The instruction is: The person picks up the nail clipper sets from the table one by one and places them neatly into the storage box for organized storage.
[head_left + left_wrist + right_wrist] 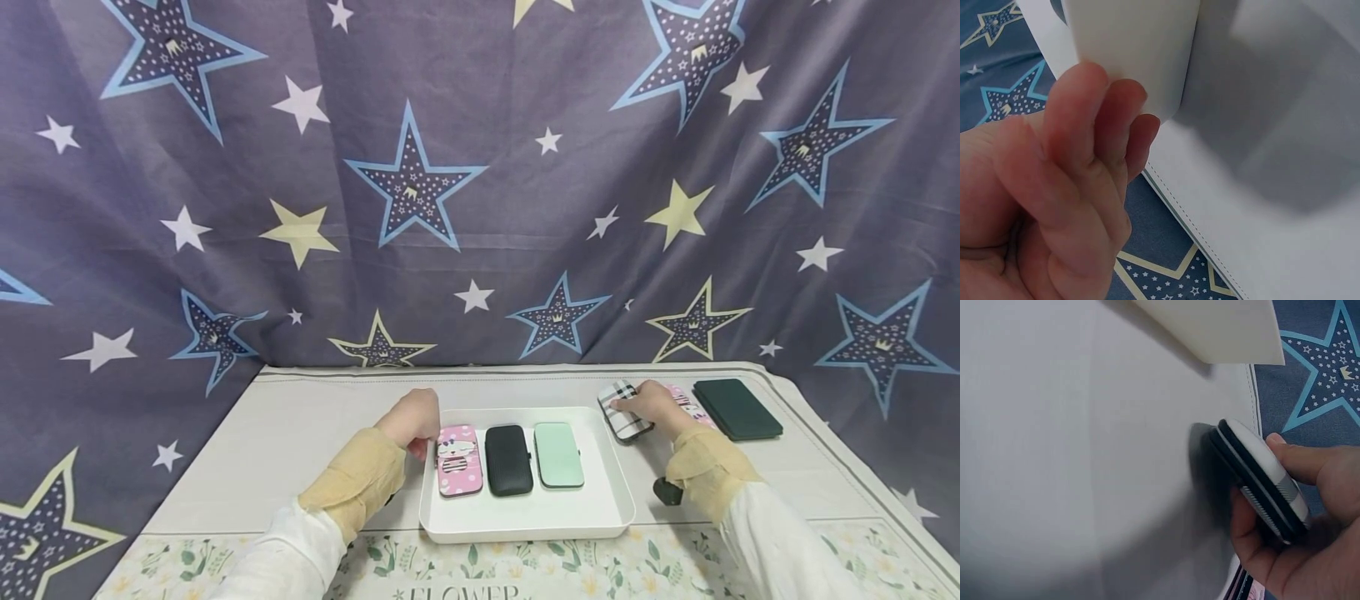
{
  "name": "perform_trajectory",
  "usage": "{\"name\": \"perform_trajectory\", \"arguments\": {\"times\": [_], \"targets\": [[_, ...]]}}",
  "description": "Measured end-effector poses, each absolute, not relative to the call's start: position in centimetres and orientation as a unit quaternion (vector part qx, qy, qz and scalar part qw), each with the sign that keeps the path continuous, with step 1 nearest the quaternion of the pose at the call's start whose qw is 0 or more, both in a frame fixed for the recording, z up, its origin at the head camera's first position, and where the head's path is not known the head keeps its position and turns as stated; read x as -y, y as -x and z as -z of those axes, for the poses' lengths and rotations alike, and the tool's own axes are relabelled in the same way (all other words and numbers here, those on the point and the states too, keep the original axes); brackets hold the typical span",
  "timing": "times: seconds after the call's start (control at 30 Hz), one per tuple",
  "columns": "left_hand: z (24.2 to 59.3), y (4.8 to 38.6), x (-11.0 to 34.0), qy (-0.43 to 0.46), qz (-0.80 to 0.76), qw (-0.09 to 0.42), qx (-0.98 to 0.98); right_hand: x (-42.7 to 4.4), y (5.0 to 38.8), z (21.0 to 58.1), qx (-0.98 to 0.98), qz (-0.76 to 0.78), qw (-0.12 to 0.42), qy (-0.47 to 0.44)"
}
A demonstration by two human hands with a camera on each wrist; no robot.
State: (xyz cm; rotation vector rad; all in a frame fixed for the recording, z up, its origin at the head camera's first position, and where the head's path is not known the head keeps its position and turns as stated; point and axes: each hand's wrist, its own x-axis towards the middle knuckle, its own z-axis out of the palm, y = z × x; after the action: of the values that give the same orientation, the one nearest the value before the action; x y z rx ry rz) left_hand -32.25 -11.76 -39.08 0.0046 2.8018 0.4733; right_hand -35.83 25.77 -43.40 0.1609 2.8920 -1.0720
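My right hand (656,404) pinches a small black-and-white plaid hard case (628,427) between thumb and fingers, just off the white tray's right back corner. The right wrist view has this plaid case (1263,475) tilted, its ridged clasp side showing, with a shadow on the table beside it. At the tray's left side is my left hand (414,417), its loosely bent fingers (1075,106) against the outer wall of the tray (1147,44). Inside the white tray (525,532) lie a pink cartoon case (459,471), a black case (510,462) and a mint green case (558,454) in a row.
A dark green flat case (738,408) lies at the table's back right. Beside it, another pink patterned case (692,406) is partly covered by my right hand. Behind the white table covering (315,442) hangs a star-print curtain (480,208).
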Motion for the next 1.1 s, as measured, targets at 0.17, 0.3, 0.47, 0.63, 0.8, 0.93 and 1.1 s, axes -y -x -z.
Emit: {"name": "perform_trajectory", "arguments": {"times": [0.17,0.3,0.47,0.63,0.8,0.93,1.1], "targets": [[39.1,32.2,11.8,-0.004,-0.163,0.148,-0.976,-25.9,35.7,43.5,-0.925,0.374,0.030,-0.054],[39.1,32.1,11.8,-0.006,-0.162,0.146,-0.976,-26.1,35.6,43.6,-0.907,0.415,0.041,-0.063],[39.1,32.1,11.8,-0.008,-0.156,0.145,-0.977,-26.3,35.3,43.2,-0.874,0.475,0.072,-0.076],[39.0,32.2,11.8,-0.011,-0.148,0.144,-0.978,-26.4,35.0,42.4,-0.868,0.482,0.086,-0.084],[38.9,32.1,11.8,-0.008,-0.155,0.147,-0.977,-26.3,35.0,41.5,-0.859,0.497,0.088,-0.080],[38.9,32.1,11.7,-0.008,-0.159,0.145,-0.977,-26.1,35.0,40.7,-0.852,0.510,0.088,-0.077],[39.0,32.1,11.7,-0.005,-0.163,0.144,-0.976,-25.6,35.1,39.5,-0.850,0.515,0.091,-0.071]]}}
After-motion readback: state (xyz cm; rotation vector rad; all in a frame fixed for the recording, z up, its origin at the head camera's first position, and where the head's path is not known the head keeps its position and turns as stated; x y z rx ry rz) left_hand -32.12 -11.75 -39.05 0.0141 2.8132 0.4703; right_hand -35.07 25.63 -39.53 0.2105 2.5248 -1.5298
